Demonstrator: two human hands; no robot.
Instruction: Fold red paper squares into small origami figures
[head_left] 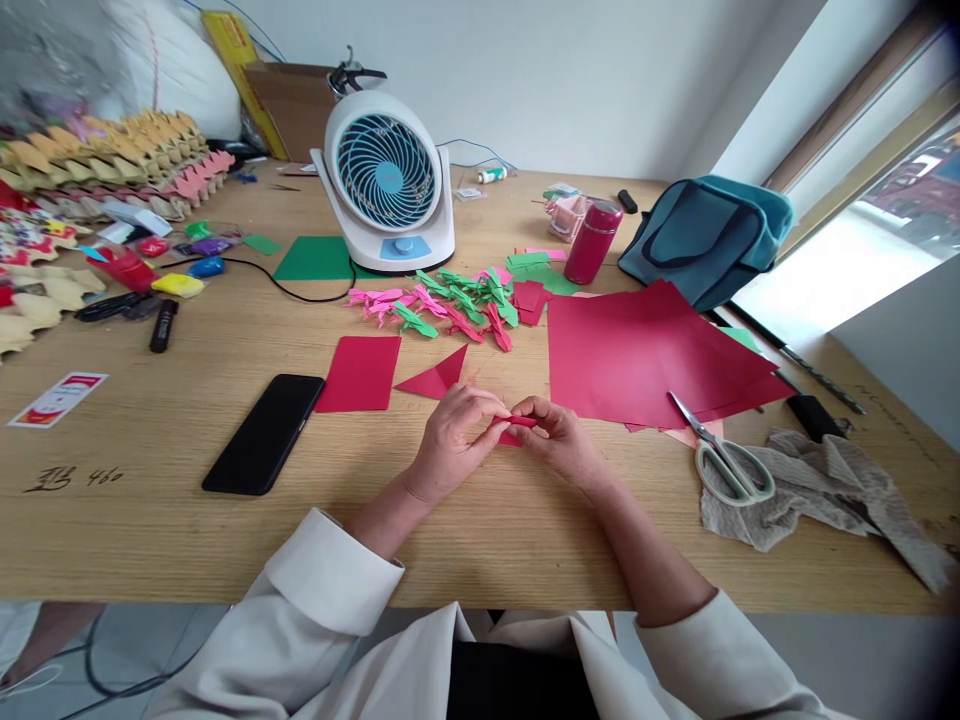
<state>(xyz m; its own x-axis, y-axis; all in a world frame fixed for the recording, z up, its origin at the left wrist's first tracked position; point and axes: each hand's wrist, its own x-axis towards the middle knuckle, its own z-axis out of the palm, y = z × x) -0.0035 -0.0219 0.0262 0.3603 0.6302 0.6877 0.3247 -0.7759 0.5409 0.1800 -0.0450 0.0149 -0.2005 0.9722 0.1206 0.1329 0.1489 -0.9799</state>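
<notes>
Between my two hands is a small piece of folded red paper (513, 438), partly covered by my fingers. My left hand (459, 440) pinches its left side, and my right hand (559, 440) pinches its right side. Just beyond my left hand lies a red paper triangle (435, 377). Left of that rests a red paper rectangle (360, 373). Several pink, green and red folded paper figures (450, 300) lie in a heap farther back. Large red sheets (637, 350) spread out to the right of my hands.
Scissors (731, 465) lie partly on a crumpled cloth (810, 485) at right. A black phone (264, 434) sits at left. Behind stand a white fan (390, 180), a red thermos (593, 243) and a teal bag (697, 240). The table's front edge runs close to my body.
</notes>
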